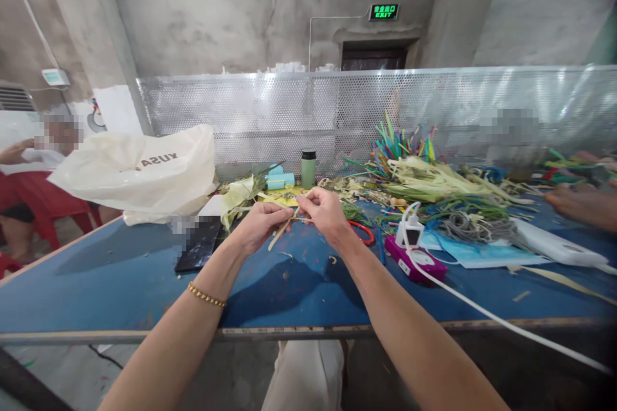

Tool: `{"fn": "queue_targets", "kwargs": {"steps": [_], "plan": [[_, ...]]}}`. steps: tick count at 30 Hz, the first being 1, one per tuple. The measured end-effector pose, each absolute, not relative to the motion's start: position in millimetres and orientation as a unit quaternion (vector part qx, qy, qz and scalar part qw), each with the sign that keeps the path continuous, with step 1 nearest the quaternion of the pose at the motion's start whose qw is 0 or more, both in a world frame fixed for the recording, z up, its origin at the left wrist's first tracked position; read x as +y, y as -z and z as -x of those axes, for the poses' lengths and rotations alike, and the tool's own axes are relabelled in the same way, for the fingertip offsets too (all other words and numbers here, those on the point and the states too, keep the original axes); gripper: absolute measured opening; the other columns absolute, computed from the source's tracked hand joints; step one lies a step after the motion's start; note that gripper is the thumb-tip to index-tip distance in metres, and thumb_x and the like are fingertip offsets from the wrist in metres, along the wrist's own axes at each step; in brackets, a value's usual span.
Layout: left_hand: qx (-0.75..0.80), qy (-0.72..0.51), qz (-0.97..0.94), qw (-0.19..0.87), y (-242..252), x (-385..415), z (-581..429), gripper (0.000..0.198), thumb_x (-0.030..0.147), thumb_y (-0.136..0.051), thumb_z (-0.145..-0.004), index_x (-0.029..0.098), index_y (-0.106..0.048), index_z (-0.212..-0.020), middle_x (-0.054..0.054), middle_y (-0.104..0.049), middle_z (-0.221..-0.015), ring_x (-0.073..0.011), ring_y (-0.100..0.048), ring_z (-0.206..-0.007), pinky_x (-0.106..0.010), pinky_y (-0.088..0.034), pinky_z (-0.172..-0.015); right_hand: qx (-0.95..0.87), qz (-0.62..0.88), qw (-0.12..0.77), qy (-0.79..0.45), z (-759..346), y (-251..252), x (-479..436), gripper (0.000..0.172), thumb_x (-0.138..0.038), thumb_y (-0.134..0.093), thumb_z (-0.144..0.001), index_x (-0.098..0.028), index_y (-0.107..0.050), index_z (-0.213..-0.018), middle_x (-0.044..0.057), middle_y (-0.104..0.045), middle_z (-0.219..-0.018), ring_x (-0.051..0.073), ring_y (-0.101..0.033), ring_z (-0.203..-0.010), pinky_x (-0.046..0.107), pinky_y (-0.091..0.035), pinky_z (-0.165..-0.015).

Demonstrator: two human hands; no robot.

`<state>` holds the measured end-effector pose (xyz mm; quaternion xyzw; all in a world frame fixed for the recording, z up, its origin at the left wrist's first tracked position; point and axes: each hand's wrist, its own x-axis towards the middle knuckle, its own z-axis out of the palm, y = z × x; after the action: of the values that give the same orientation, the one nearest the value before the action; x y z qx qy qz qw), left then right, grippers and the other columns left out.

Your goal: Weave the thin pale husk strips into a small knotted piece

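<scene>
Over the middle of the blue table (308, 308), my left hand (260, 226) and my right hand (326, 210) meet fingertip to fingertip. Thumb and fingers of my left hand pinch a pale strip of dried husk (276, 236), whose loose end hangs down to the left. My right hand is closed in a pinch on the same thin pale work, just to the right. The exact crossing of the strips is hidden by my fingers. Behind my left hand lie wide pale green husk leaves (237, 199).
A white plastic bag (144, 167) and dark tablet (198, 245) lie left. Behind stand a green flask (308, 170) and light-blue rolls (278, 178). To the right are a husk bundle (429, 180), a purple power block (415, 263) and its white cable (501, 322). A co-worker's hand (581, 202) shows far right.
</scene>
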<state>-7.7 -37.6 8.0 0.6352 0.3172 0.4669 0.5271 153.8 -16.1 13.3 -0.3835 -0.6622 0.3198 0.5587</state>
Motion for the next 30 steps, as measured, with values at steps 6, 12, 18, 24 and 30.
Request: {"fn": "queue_targets", "kwargs": {"steps": [6,12,18,24,30], "plan": [[0.322,-0.475,-0.608,0.548,-5.3,-34.2,6.8,0.031,0.038,-0.072,-0.071,0.01,-0.065,-0.06,-0.004,-0.059,-0.054,-0.0076,-0.046,-0.047,-0.022,-0.033,-0.048,-0.727,0.4,0.544,-0.125,-152.7,-10.0,-13.9,0.019,-0.037,-0.051,-0.086,-0.02,-0.051,-0.077,0.0,-0.056,-0.058,0.012,-0.049,-0.048,0.024,-0.036,-0.049],[0.322,-0.48,-0.557,0.596,-5.1,-33.2,6.8,0.021,0.029,-0.074,-0.068,0.01,-0.067,-0.067,-0.004,-0.062,-0.056,-0.0082,-0.051,-0.048,-0.02,-0.036,-0.048,-0.732,0.4,0.547,-0.075,-150.7,-7.6,-13.0,0.02,-0.037,-0.048,-0.088,-0.019,-0.054,-0.082,0.002,-0.059,-0.069,0.015,-0.052,-0.061,0.025,-0.037,-0.057],[0.315,-0.494,-0.545,0.6,-9.7,-36.9,6.7,0.015,0.021,-0.073,-0.066,0.009,-0.068,-0.074,-0.006,-0.064,-0.061,-0.0088,-0.054,-0.052,-0.019,-0.036,-0.048,-0.705,0.399,0.58,-0.086,-150.0,-10.3,-16.3,0.029,-0.041,-0.044,-0.091,-0.017,-0.059,-0.095,0.006,-0.065,-0.08,0.018,-0.056,-0.07,0.028,-0.041,-0.066],[0.282,-0.501,-0.558,0.598,-10.9,-38.4,7.2,0.013,0.019,-0.074,-0.065,0.009,-0.066,-0.068,-0.004,-0.06,-0.061,-0.0065,-0.049,-0.052,-0.018,-0.033,-0.046,-0.682,0.418,0.597,-0.065,-151.7,-12.3,-13.7,0.029,-0.037,-0.046,-0.091,-0.014,-0.063,-0.097,0.011,-0.068,-0.089,0.021,-0.06,-0.08,0.03,-0.042,-0.074],[0.277,-0.505,-0.556,0.6,-13.0,-39.5,7.9,0.015,0.02,-0.075,-0.064,0.009,-0.065,-0.066,-0.002,-0.058,-0.061,-0.0062,-0.047,-0.051,-0.018,-0.032,-0.045,-0.677,0.453,0.579,-0.043,-154.2,-13.5,-13.7,0.031,-0.037,-0.043,-0.092,-0.014,-0.064,-0.094,0.009,-0.068,-0.082,0.019,-0.059,-0.074,0.028,-0.041,-0.07]]}}
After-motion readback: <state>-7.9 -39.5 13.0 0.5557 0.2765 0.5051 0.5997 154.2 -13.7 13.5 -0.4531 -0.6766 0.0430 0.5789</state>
